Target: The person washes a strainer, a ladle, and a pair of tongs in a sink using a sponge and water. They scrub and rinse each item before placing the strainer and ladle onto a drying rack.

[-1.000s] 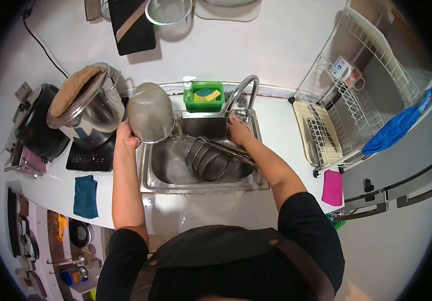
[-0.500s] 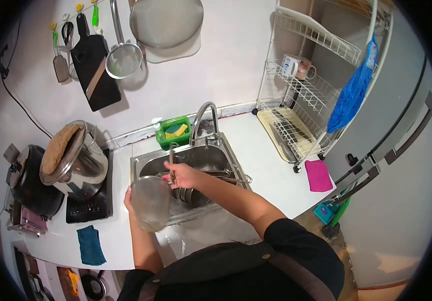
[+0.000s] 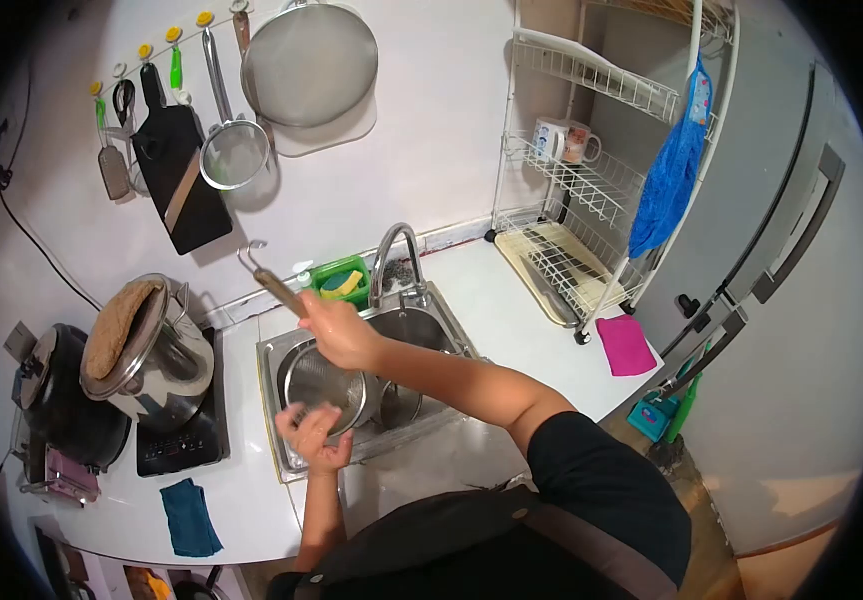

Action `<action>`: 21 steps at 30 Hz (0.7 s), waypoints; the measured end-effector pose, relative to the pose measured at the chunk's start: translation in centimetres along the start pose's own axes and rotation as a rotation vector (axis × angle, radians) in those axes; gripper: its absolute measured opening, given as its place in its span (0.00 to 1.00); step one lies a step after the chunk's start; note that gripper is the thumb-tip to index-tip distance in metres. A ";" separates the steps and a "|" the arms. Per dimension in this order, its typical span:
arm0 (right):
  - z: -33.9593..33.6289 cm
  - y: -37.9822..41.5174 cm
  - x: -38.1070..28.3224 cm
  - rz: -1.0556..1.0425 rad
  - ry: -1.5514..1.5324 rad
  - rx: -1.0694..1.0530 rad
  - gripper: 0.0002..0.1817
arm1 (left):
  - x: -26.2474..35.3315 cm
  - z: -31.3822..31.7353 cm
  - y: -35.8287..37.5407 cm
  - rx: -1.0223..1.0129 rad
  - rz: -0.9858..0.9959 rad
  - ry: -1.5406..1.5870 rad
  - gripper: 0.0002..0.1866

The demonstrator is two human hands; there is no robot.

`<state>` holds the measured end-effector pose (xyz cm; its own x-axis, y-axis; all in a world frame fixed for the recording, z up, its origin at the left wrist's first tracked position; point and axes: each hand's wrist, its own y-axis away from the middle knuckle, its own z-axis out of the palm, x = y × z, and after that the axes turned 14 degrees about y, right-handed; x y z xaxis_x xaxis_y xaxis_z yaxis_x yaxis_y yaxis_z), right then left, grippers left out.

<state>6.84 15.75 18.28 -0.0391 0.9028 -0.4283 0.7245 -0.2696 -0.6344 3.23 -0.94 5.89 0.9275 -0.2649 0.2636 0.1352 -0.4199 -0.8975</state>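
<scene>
At the far left, a tall, shiny steel pot (image 3: 191,372) with a brown cloth (image 3: 121,325) on its lid is standing on a black, flat cooktop (image 3: 183,448). A dark teal folded cloth (image 3: 191,517) is lying in front of it. Over the left part of the rectangular steel sink (image 3: 270,385), a round, silvery mesh strainer (image 3: 323,385) is being held by its brown wooden handle (image 3: 279,293), the hooked metal end pointing up towards the wall. The left hand (image 3: 316,440) is being held open, fingers spread and loosely bent, at the strainer's near rim; whether the rim is being touched cannot be told. The right hand (image 3: 343,332) is being kept closed around the handle. Further right in the sink, round-edged metal ware (image 3: 399,402) is lying under the curved chrome tap (image 3: 391,250).

With the weight apparently being borne by one hand, the strainer could be twisted or dropped if the handle is slippery. Its rim could be knocked against the metal ware by a swing rightwards, and drips could be flung onto the cooktop by a leftward shake.
</scene>
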 end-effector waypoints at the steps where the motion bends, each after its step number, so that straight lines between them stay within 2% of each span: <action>1: -2.3 0.0 -0.8 -0.029 -0.001 0.037 0.11 | 0.0 0.6 -0.5 0.005 0.002 0.003 0.21; 3: -9.2 -1.3 -2.6 0.252 0.221 -0.026 0.10 | 0.3 1.8 -1.5 0.523 -0.159 0.175 0.31; 4: -11.3 -2.3 -0.4 0.183 0.321 0.137 0.10 | -0.6 0.4 0.0 0.161 -0.381 0.082 0.36; 5: -14.7 -3.6 0.2 0.283 0.335 0.241 0.09 | -1.4 0.2 1.0 0.158 -0.391 0.080 0.36; 6: -17.7 -5.0 2.4 0.255 0.411 0.364 0.07 | -2.4 0.7 2.0 -0.051 -0.563 0.075 0.34; 7: -20.0 -6.6 5.9 0.139 0.500 0.570 0.08 | -3.5 1.4 3.2 -0.261 -0.732 0.074 0.32; 8: -22.5 -8.2 8.3 0.207 0.596 0.619 0.07 | -4.8 2.0 5.0 -0.388 -0.772 -0.013 0.28; 11: -27.2 -11.8 16.8 0.498 0.594 0.443 0.12 | -4.8 3.0 5.8 -0.461 -0.752 0.023 0.26; 12: -27.7 -12.4 18.6 0.501 0.597 0.446 0.12 | -4.8 3.5 5.8 -0.420 -0.736 0.063 0.24; 14: -28.7 -13.3 21.8 0.668 0.820 0.417 0.15 | -4.5 4.4 5.2 -0.395 -0.727 0.103 0.24; 17: -29.7 -15.1 25.4 0.734 0.847 0.506 0.15 | -4.5 5.3 5.0 -0.336 -0.682 0.143 0.23; 21: -30.5 -16.8 27.5 0.762 0.904 0.449 0.17 | -4.0 4.5 4.3 -0.324 -0.718 0.136 0.22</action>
<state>14.58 55.26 36.75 0.8959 0.3269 -0.3010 0.0525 -0.7505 -0.6588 1.69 2.25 -0.63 0.5987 0.0712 0.7978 0.5563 -0.7536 -0.3502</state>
